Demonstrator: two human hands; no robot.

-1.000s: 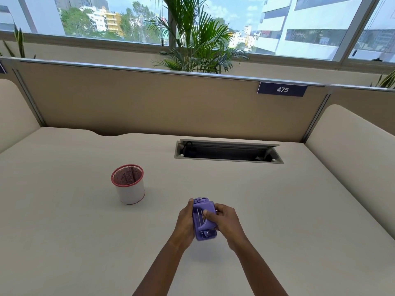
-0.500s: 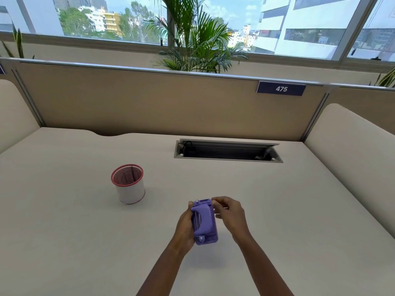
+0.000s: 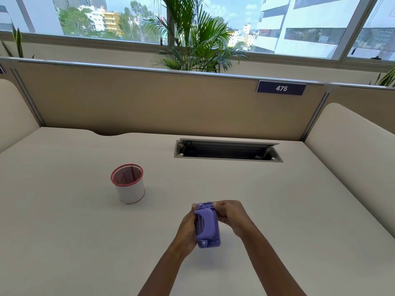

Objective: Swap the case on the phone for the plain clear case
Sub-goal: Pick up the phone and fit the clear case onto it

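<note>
A phone in a purple case (image 3: 207,226) with a raised strap on its back is held upright above the near middle of the desk, back facing me. My left hand (image 3: 187,228) wraps its left edge from behind. My right hand (image 3: 232,215) grips the top right corner with fingertips on the upper edge. The phone's screen is hidden. No clear case is in view.
A white mesh pen cup (image 3: 128,186) with a red rim stands to the left on the beige desk (image 3: 64,231). An open cable tray (image 3: 227,151) is sunk into the desk at the back. Partition panels (image 3: 149,103) close the back and both sides.
The phone has turned more upright and shifted slightly. My right hand moved from across the case's back up to its top right corner.
</note>
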